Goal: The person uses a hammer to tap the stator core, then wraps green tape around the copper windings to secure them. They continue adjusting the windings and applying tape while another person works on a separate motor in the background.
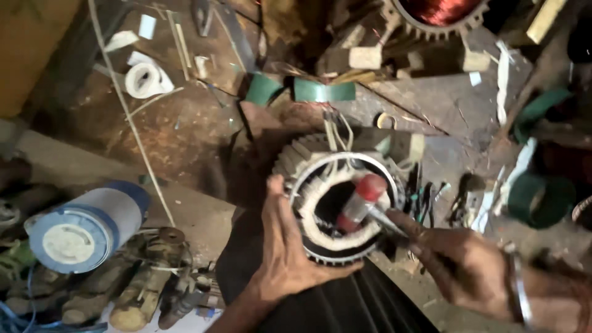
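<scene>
At frame centre, our left hand (pixel 285 246) clamps the stator (pixel 336 206) rim; our right hand (pixel 459 268), fingers closed on the mallet (pixel 364 200), should tap the windings lightly, evenly.

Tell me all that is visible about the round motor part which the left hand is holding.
The motor stator is a grey, ribbed metal housing, round, with its open end turned up toward the camera. Inside sits a ring of whitish wrapped windings around a dark hollow centre, and thin wires run out at the top edge. It rests on the person's dark-clothed lap. The left hand grips its left and lower rim. The right hand holds a metal tool with a red head over the windings; whether it touches them is unclear.
</scene>
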`<state>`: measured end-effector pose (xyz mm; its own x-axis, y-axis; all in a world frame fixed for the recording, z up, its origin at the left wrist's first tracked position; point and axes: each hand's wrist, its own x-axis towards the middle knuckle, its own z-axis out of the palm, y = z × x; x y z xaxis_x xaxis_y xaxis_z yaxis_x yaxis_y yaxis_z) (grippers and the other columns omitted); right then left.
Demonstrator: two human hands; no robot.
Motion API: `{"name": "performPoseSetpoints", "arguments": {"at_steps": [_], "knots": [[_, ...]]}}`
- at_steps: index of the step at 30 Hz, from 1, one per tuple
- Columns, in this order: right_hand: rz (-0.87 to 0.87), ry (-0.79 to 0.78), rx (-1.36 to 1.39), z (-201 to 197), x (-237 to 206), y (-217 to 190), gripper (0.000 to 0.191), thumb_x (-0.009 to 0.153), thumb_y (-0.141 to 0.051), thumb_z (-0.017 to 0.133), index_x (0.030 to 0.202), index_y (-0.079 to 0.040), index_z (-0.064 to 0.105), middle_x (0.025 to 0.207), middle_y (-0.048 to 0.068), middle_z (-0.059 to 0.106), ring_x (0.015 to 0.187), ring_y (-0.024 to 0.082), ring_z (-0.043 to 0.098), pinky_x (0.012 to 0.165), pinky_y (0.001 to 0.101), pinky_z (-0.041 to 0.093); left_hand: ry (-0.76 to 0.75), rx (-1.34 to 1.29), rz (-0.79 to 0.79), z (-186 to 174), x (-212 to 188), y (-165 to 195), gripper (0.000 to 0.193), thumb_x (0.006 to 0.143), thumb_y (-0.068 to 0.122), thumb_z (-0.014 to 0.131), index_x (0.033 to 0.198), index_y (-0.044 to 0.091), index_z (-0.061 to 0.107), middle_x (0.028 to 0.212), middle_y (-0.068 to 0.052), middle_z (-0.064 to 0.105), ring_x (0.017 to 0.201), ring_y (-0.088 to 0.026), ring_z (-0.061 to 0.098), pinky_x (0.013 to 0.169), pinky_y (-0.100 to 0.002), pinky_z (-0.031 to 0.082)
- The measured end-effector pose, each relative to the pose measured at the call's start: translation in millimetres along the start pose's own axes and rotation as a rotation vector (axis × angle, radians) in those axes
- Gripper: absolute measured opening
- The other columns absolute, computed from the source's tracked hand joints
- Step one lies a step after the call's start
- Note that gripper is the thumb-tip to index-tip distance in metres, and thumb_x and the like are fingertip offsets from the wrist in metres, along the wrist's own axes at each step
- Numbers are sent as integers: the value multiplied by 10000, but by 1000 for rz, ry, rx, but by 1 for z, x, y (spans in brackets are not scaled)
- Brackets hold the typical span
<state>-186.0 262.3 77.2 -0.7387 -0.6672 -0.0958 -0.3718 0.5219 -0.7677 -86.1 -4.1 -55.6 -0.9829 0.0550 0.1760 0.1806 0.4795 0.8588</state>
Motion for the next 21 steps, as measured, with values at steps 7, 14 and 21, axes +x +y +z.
{"name": "performPoseSetpoints", "arguments": {"at_steps": [7, 14, 21], "knots": [[412, -26, 445, -10, -52, 27, 421, 884, -25, 559, 1285, -6, 687, 878, 104, 681, 411, 111, 531, 328, 310, 523, -9, 88, 65, -7, 7, 2, 1521, 636, 641, 958, 1580, -83, 10, 1592, -426, 118, 1468, -605, 266, 1192, -686, 323], [476, -610, -182, 6, -15, 17, 680, 821, -79, 479, 1490, -198, 497, 668, -43, 627, 445, 46, 550, 412, 246, 477, -16, 93, 54, -9, 10, 1, 1465, 638, 650, 934, 1557, -102, 77, 1579, -424, 148, 1448, -609, 291, 1177, -676, 339], [363, -217, -92, -28, 15, -10, 651, 888, -83, 488, 1524, -219, 469, 685, -17, 641, 385, 76, 515, 344, 278, 426, -8, 107, 62, -8, 13, 3, 1427, 651, 656, 928, 1533, -138, 136, 1568, -415, 202, 1442, -588, 309, 1167, -682, 326]]}}
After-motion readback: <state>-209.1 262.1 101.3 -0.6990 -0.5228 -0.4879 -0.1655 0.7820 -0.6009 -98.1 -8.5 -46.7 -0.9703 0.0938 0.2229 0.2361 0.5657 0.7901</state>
